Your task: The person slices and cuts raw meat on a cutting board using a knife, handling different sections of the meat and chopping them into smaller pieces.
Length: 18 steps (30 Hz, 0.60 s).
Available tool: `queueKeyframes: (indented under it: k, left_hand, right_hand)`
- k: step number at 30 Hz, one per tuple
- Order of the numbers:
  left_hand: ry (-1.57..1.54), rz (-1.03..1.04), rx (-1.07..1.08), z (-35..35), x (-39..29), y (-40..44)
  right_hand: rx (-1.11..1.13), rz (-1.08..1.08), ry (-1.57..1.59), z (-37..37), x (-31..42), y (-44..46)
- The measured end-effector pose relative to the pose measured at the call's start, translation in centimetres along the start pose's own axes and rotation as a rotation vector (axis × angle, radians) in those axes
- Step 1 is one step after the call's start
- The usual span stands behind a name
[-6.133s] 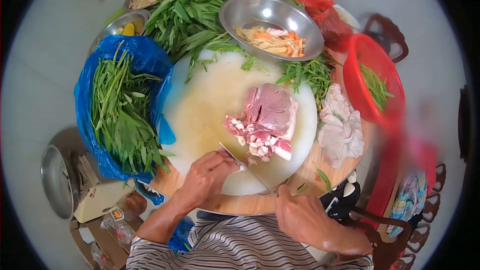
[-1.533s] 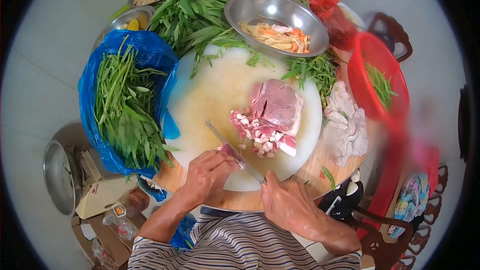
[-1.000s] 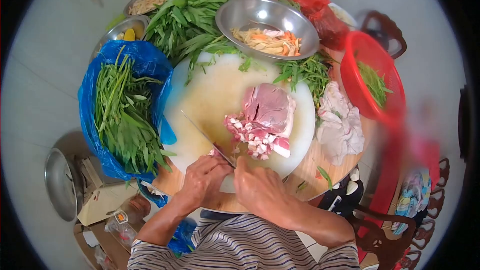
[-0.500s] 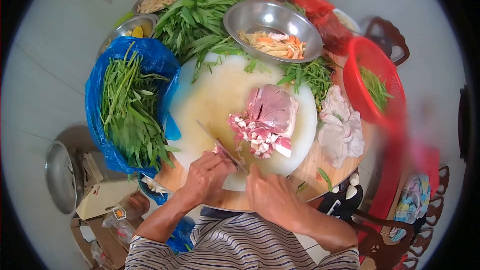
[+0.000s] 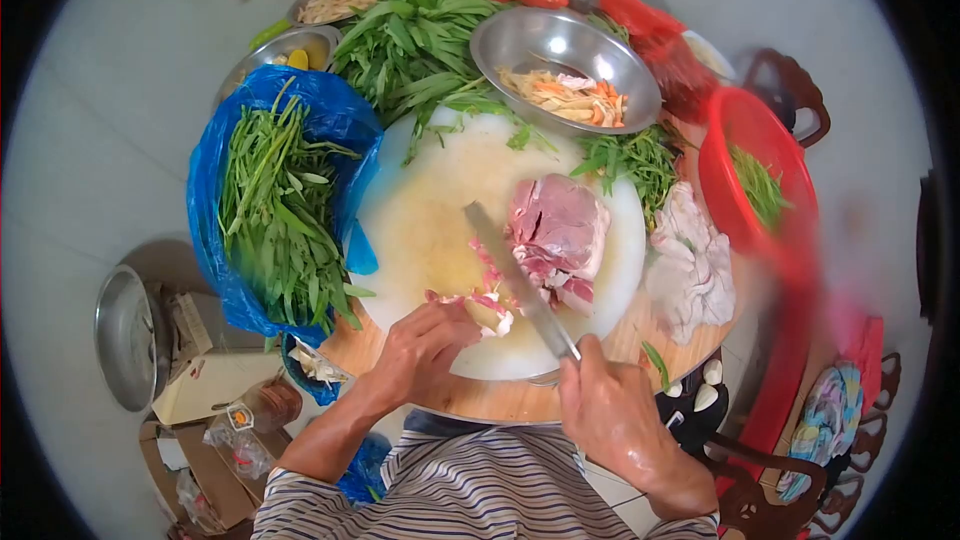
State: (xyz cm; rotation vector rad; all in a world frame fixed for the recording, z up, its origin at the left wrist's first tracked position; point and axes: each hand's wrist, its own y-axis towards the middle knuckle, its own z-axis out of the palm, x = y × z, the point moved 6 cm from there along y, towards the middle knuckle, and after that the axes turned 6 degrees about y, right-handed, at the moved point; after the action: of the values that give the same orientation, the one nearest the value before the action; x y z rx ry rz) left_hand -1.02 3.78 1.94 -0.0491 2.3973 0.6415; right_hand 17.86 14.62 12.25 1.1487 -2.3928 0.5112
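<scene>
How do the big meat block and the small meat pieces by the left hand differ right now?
Size: the meat block is one large lump, while the small meat pieces are little bits.
Place: the block lies to the right of the knife blade, the pieces to its left.
Hands: the pieces sit right by the left hand; the block is clear of both hands.
Shared: both are pink and white, on the white board.
</scene>
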Motion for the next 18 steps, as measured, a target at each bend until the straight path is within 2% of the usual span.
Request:
queueKeyframes:
  k: [2, 6, 8, 11, 15, 18]
  left_hand:
    - [-0.057, 0.037, -0.152, -1.2, -0.5, -0.1]
    - [0.089, 0.027, -0.108, -1.9, -0.5, 0.2]
    - [0.056, 0.040, -0.014, -1.4, -0.2, 0.4]
    - [0.033, 0.057, 0.005, -1.4, -0.2, 0.5]
    - [0.030, 0.064, 0.053, -1.3, 0.1, 0.5]
    - [0.073, 0.049, 0.077, -1.4, 0.1, 0.7]
  right_hand:
    - [0.083, -0.066, 0.060, 1.2, 0.4, -0.5]
    - [0.134, -0.115, 0.035, 3.8, -0.2, -0.7]
    - [0.178, -0.064, 0.003, 4.4, -0.5, -0.6]
    - [0.218, 0.010, 0.044, 4.7, -0.5, -0.6]
    - [0.214, -0.081, 0.062, 6.4, 0.6, 3.3]
    - [0.065, -0.170, 0.077, 6.8, 2.2, 7.2]
